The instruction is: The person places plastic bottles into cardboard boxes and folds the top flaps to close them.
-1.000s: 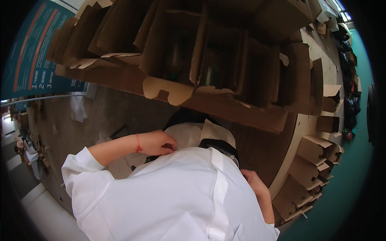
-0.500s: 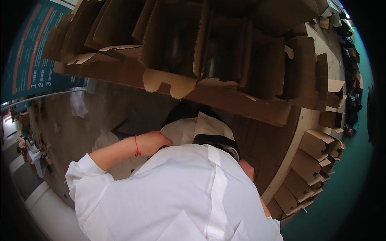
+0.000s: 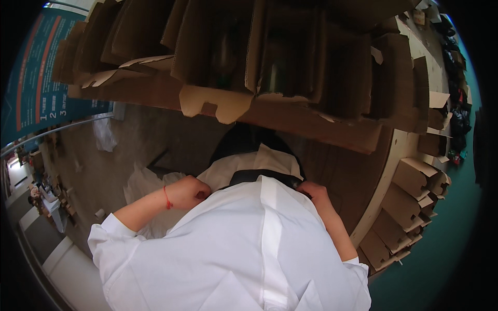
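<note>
While both hands are at the waist, we find the work midway, by our judgement. The shirt (image 3: 223,249) covers the front of the body and reaches up to the belt (image 3: 254,176), a black band lying across the waist, partly hidden by the shirt's edge. Beyond it we see beige cloth (image 3: 244,161), bare of the shirt.

Our left grip (image 3: 190,193) is curled with its knuckles outward, just beside the shirt's edge, and a red bracelet (image 3: 167,198) circles the wrist behind it. We cannot tell whether those fingers pinch cloth or merely rest there. Our right grip (image 3: 315,193) is bent in toward the body, close against the shirt near the belt's right end; its fingertips are hidden, so we cannot tell what it grasps, if anything.

As for what is done, we can say that the belt passes across the waist and that a hand is in place on each side. What is left is harder to judge: the shirt lies loose and creased, its edge over part of the belt, and no buckle can be made out.

Neither hand is on the open boxes (image 3: 215,103) ahead, where dim glassy shapes show inside two. More boxes (image 3: 394,207) line the right side, and filmy plastic (image 3: 142,189) lies beyond the left forearm, all apart from our hands.
</note>
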Motion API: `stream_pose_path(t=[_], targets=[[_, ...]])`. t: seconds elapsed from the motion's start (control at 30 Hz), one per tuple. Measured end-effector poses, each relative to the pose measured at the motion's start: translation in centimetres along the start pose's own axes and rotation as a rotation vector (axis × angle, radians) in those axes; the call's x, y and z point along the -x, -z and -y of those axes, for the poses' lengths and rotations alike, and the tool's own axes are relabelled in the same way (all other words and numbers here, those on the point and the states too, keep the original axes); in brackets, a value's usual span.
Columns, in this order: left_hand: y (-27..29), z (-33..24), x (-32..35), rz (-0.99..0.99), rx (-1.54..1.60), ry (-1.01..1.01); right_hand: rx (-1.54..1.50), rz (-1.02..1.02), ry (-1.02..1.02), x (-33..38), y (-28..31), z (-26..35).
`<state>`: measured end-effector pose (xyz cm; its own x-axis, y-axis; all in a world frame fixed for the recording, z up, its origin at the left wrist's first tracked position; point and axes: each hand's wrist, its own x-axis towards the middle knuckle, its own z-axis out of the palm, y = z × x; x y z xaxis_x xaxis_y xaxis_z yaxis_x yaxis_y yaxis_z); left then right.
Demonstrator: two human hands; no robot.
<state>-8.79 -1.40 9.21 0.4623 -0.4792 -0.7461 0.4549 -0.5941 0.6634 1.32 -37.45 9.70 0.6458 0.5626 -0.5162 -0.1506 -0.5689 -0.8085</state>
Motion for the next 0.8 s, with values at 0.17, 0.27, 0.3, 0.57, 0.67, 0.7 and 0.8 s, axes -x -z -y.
stream_pose_path(t=[0.17, 0.27, 0.3, 0.57, 0.67, 0.7, 0.8], targets=[[4.6, -2.0, -1.3, 0.171, -0.060, -0.072, 0.043, -0.047, -0.028, 0.1, 3.5, 2.0], [7.6, -8.6, -2.4, -0.217, -0.151, -0.233, 0.248, -0.545, 0.215, -1.2, 8.8, 5.1], [7.5, -10.6, -3.7, -0.412, -0.224, -0.466, 0.292, -0.746, 0.325, -2.5, 10.5, 6.2], [5.3, -25.7, -17.4, -1.162, -1.072, -1.151, 1.042, -0.141, -0.246, -19.8, 22.9, 3.2], [5.3, -24.7, -19.3, -0.787, -1.118, -0.716, 1.039, -0.007, -0.443, -22.9, 23.4, 1.3], [5.2, -24.0, -19.7, -0.836, -1.096, -0.735, 1.016, -0.015, -0.461, -23.4, 23.1, 0.6], [4.5, -22.0, -20.6, -0.929, -0.992, -0.812, 0.915, -0.075, -0.487, -23.6, 22.8, -1.5]])
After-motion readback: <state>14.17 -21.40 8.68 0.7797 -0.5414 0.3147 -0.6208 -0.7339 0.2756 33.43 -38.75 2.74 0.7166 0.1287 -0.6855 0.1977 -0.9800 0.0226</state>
